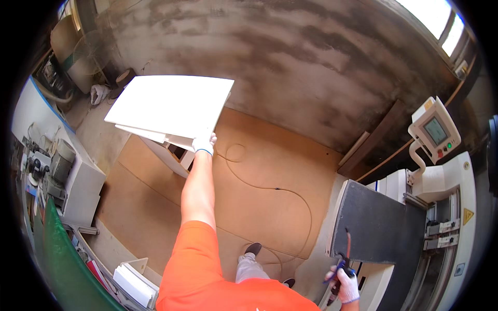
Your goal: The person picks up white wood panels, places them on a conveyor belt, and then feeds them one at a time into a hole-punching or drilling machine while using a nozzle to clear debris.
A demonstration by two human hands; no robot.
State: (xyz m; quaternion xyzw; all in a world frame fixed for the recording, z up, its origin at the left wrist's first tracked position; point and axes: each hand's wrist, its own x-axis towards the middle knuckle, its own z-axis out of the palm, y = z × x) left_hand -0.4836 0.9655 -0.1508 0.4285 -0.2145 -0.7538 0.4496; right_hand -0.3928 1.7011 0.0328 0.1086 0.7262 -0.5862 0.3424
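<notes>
My left arm reaches forward, and my gloved left hand (204, 142) is closed at the near right corner of a white panel (171, 103). The panel lies tilted over other white boards on a pale open-sided cabinet or stand (165, 154). Part of the grip is hidden at the panel's edge. Low at the right, my gloved right hand (346, 284) is wrapped round a blue-and-black air blow gun (340, 270) with a thin reddish nozzle pointing up and away. It is held beside a dark-topped machine table (381, 223).
A thin hose (290, 191) curls over the brown floor boards (264, 160). At the right stands a machine with a control screen (434, 130). White machinery (78, 181) and a green curved cover (62, 254) line the left, near several stacked white boards (135, 285). A stained wall closes the far side.
</notes>
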